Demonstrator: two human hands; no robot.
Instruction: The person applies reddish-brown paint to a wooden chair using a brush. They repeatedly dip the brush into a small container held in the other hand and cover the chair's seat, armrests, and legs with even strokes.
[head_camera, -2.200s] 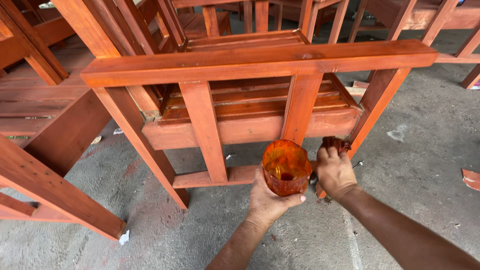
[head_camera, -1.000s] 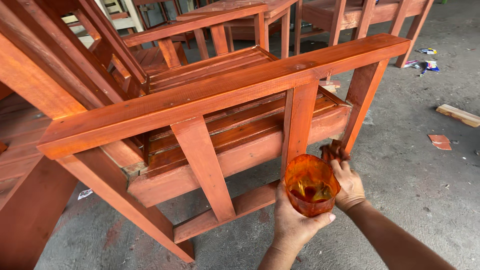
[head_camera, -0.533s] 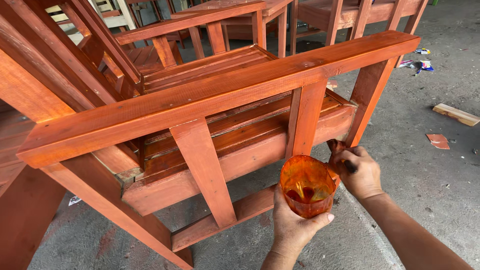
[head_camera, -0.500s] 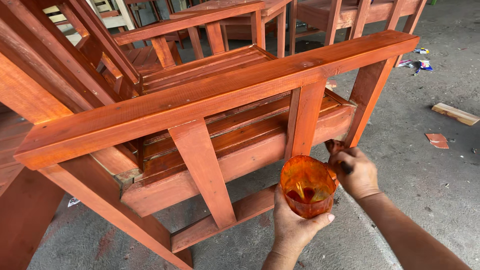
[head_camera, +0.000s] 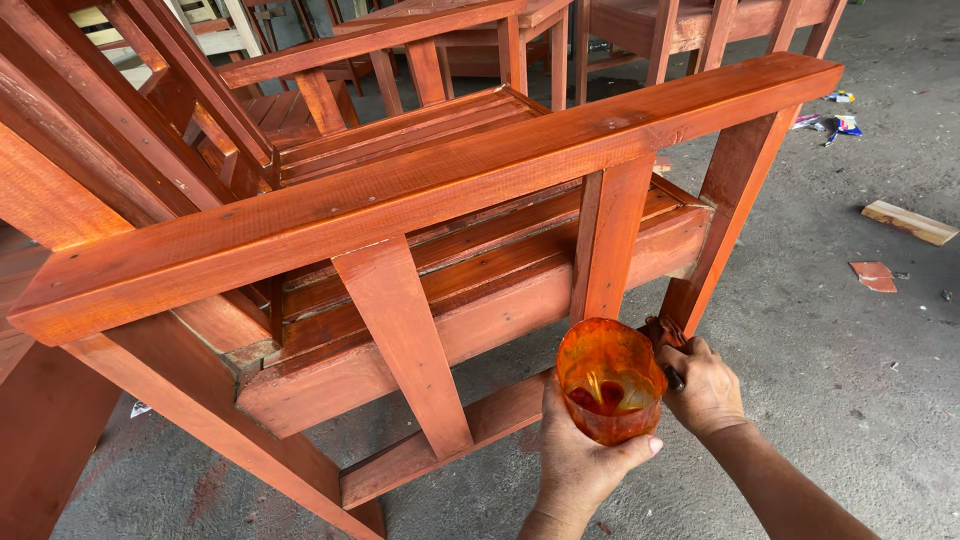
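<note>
Fingers of the left hand (head_camera: 585, 465) wrap an orange cup (head_camera: 610, 380); the right hand (head_camera: 705, 385) grips a brush (head_camera: 668, 345).

Reddish-orange stained wooden chair (head_camera: 420, 200), translucent orange cup (head_camera: 610, 392) with dark red stain, grey concrete floor (head_camera: 850, 330)

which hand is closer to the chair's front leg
Right. The right hand sits at the base of the front leg, gripping a stained brush that touches it. The left hand is lower and further left, holding the orange cup.
</note>
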